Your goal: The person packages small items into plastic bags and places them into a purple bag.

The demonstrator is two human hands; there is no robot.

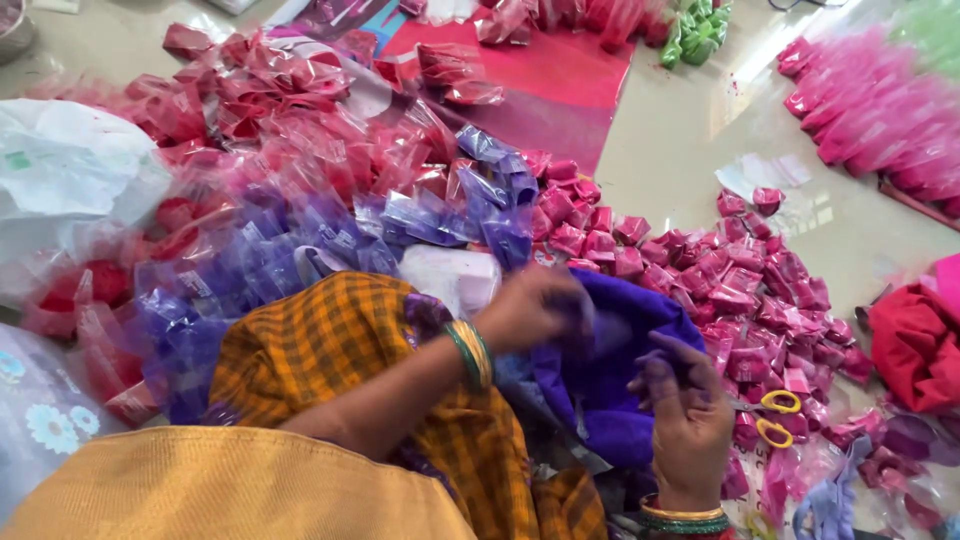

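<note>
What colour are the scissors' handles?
Yellow: the scissors lie beside the right hand, head view.

The left hand [535, 305] is smeared by motion, so its fingers cannot be told apart, nor whether they pinch the purple cloth [610, 380] beneath them. The right hand [690, 420] has its fingers curled toward the cloth; their tips are hidden in its folds. The yellow-handled scissors [772, 418] show only their loops, the blades buried under pink packets [740, 290]. At the top right, a pink heap [880, 110] is blurred and cut by the edge. The red cloth [915, 345] runs off the right edge. The white bag [70, 170] at the left is overexposed, its contents unreadable.
</note>
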